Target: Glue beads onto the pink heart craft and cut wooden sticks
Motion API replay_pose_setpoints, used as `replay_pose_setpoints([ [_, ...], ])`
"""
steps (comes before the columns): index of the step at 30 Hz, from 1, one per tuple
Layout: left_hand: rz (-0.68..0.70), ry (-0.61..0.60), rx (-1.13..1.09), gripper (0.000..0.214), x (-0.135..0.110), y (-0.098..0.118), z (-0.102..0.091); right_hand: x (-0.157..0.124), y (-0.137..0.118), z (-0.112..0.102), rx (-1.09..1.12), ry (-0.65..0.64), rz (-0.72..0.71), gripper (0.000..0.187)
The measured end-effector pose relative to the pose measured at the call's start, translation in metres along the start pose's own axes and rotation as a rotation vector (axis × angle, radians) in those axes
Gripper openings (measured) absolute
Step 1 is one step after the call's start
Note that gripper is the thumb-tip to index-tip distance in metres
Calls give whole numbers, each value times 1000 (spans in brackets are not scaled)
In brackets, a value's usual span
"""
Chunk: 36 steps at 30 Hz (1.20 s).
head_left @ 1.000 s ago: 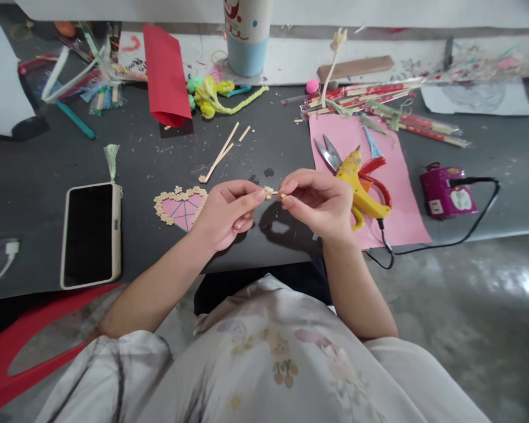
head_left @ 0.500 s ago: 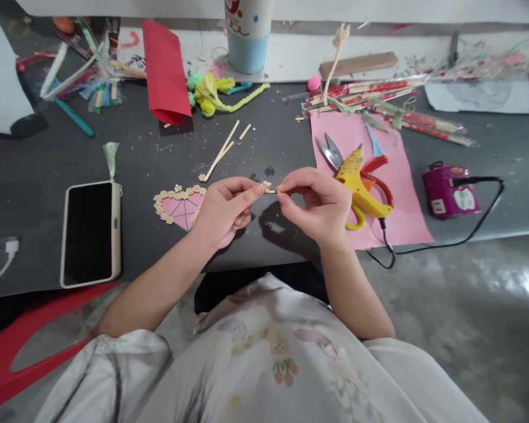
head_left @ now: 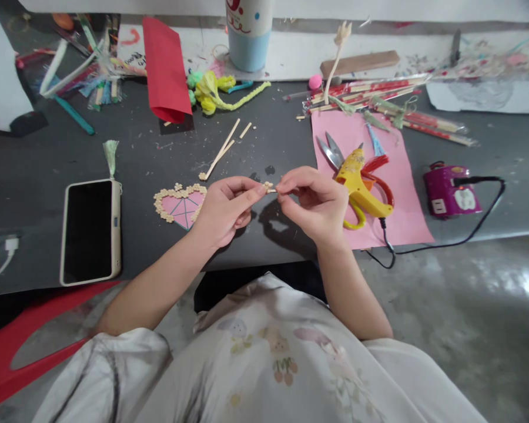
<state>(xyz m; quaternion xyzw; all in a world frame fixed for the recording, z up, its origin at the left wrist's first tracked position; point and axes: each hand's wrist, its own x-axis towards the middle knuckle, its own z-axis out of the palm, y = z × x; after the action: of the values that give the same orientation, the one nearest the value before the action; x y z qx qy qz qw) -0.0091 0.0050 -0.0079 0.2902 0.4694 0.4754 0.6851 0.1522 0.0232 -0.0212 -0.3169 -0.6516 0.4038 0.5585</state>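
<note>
My left hand [head_left: 227, 208] and my right hand [head_left: 315, 200] meet above the dark table [head_left: 48, 158], both pinching a tiny cream-coloured piece [head_left: 270, 187] between thumb and fingertips. Just left of my left hand lies a pink heart [head_left: 180, 205] edged with small cream beads. A yellow glue gun [head_left: 359, 185] rests on a pink paper sheet [head_left: 397, 176] right of my right hand, its cord running off the table edge.
A phone [head_left: 90, 230] lies at the left. Scissors [head_left: 330, 151], thin sticks [head_left: 223, 151], folded red paper [head_left: 165, 70], a blue-and-white cup [head_left: 249, 32], yellow fuzzy wire [head_left: 229, 97], wrapped sticks [head_left: 388, 100] and a purple device [head_left: 452, 191] crowd the table. A red chair [head_left: 9, 352] stands at lower left.
My right hand's fingertips have moved slightly left, closing up on the small piece held by my left hand. Otherwise the hands stay in place.
</note>
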Motion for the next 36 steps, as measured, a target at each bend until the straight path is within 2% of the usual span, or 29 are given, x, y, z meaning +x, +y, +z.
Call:
replay_pose_setpoints([
  [6, -7, -3, 39, 27, 0, -1, -1, -3, 2, 2, -107, 32, -14, 24],
  [13, -7, 24, 20, 26, 0, 0, 0, -7, 4, 6, -23, 60, 69, 25],
  [22, 115, 62, 126, 29, 0, -6, 0, -7, 3, 5, -34, 64, 101, 23],
  [29, 201, 73, 263, 28, -1, -9, -3, -5, 3, 0, -194, 67, 29, 9],
  [36, 234, 72, 271, 27, -1, -10, -4, -1, 0, -4, -308, 15, -55, 15],
])
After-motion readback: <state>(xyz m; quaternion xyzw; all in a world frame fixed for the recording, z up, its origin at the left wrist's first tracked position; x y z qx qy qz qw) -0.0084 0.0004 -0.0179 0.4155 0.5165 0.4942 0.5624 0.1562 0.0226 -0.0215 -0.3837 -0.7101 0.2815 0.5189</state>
